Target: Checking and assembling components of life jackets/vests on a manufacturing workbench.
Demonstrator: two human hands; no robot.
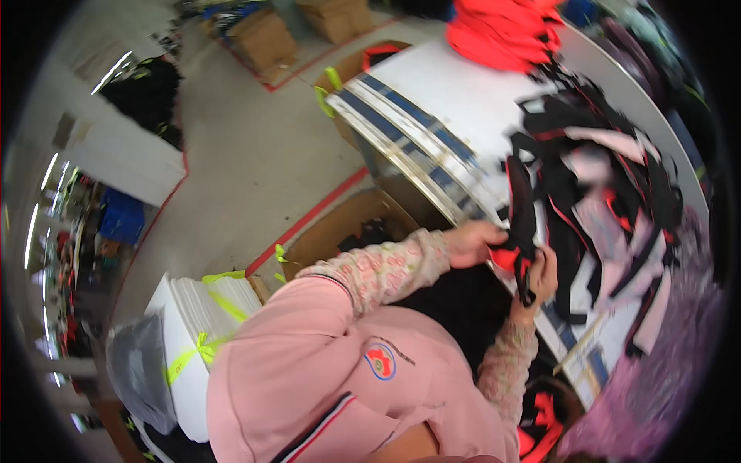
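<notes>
Over the near edge of the white table (432,73), both of my hands are closed on a black fabric strap piece (521,204) with red parts. The thumb and fingers of my left hand (472,243) pinch it from the left, beside a red patch. My right hand (543,276) grips it lower on the right, where a narrow black end hangs down. Just beyond my hands lies a loose pile of black fabric strips (559,193) with red edging and pale pink faces. The piece is slightly blurred, so its exact kind is unclear.
A bright red fabric stack (502,35) sits at the table's far end. Translucent purple plastic (648,393) covers the right side. An open cardboard box (332,239) stands below the table edge. White sheets (197,305) tied with yellow-green bands are at left.
</notes>
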